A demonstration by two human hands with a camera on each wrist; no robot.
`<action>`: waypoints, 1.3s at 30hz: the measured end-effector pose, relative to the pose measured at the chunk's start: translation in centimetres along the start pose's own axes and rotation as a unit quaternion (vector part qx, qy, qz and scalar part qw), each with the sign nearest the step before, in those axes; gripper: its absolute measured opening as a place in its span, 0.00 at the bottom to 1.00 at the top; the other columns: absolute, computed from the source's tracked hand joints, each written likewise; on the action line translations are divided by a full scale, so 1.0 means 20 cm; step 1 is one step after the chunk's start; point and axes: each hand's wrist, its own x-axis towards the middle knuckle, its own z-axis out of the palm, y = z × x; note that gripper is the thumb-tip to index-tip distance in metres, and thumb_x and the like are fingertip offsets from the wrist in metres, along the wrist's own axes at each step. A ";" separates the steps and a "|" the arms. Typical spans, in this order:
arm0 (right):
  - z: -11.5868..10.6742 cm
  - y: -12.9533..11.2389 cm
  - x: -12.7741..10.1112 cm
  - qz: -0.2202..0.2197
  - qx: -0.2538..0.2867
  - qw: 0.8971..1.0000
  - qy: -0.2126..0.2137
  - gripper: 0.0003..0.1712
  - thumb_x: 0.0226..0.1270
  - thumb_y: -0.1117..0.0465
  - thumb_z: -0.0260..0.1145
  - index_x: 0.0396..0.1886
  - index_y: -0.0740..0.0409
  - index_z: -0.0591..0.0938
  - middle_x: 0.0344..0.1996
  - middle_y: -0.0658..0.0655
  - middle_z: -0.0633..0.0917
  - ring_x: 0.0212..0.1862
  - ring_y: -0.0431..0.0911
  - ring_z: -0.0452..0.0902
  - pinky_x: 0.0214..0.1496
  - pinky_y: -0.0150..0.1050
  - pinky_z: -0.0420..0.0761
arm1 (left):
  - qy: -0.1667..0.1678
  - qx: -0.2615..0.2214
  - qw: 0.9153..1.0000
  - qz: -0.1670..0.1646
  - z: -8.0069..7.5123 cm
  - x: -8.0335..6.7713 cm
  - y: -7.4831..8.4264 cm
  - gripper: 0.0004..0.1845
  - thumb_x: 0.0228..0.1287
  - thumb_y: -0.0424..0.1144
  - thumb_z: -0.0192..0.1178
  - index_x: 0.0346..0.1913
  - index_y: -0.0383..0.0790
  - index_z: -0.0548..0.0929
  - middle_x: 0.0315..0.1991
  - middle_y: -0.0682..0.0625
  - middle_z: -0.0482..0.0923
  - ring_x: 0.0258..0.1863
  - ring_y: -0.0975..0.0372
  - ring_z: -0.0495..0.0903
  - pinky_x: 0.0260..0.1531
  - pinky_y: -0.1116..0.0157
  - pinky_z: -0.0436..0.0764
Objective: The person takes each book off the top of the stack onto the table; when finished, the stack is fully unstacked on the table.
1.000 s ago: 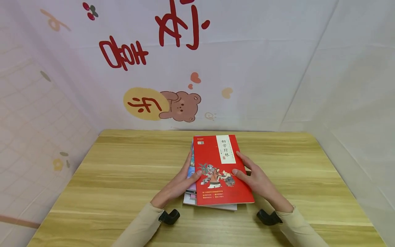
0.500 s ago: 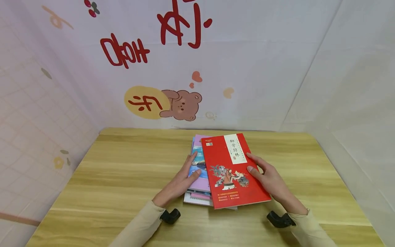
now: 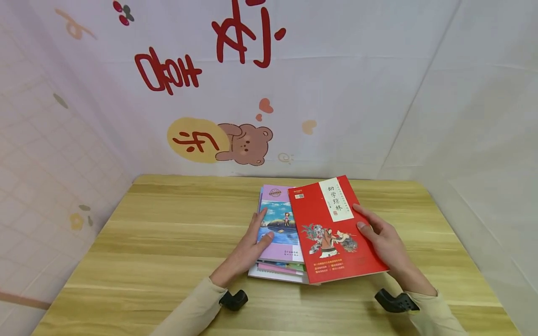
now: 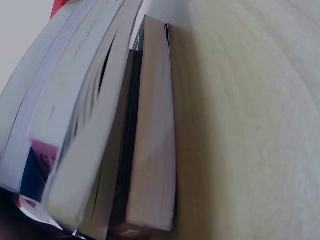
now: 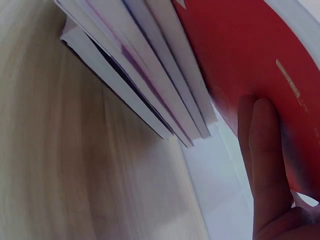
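Note:
A stack of several books [image 3: 275,271] lies in the middle of the wooden table [image 3: 168,242]. Its exposed top book has a purple cover with a blue lake picture [image 3: 279,224]. My left hand [image 3: 248,247] rests on that book's left edge, fingers straight and thumb on the cover. A red book [image 3: 332,233] sits skewed over the stack's right side. My right hand [image 3: 384,240] grips its right edge, thumb on top. In the right wrist view, fingers [image 5: 265,160] lie under the red cover [image 5: 240,55]. The left wrist view shows the stack's page edges [image 4: 125,125] close up.
A white cloth backdrop with red characters and a bear drawing [image 3: 245,144] rises just behind the table. A plain white wall [image 3: 475,140] closes the right side, a tiled one the left. Bare tabletop [image 4: 250,125] extends on both sides of the stack.
My right hand has slid the red book to the right and turned it clockwise off the stack, uncovering the purple book. My left hand has stayed on the stack's left edge.

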 end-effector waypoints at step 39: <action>-0.69 0.18 -0.05 0.014 0.121 0.989 0.080 0.33 0.81 0.54 0.60 0.80 0.28 0.65 0.42 0.37 0.85 0.32 0.41 0.87 0.30 0.40 0.87 | 0.011 -0.011 1.000 -0.006 0.03 0.00 0.00 0.37 0.83 0.49 0.47 0.86 0.52 0.45 0.84 0.37 0.31 0.82 0.46 0.31 0.74 0.33 0.42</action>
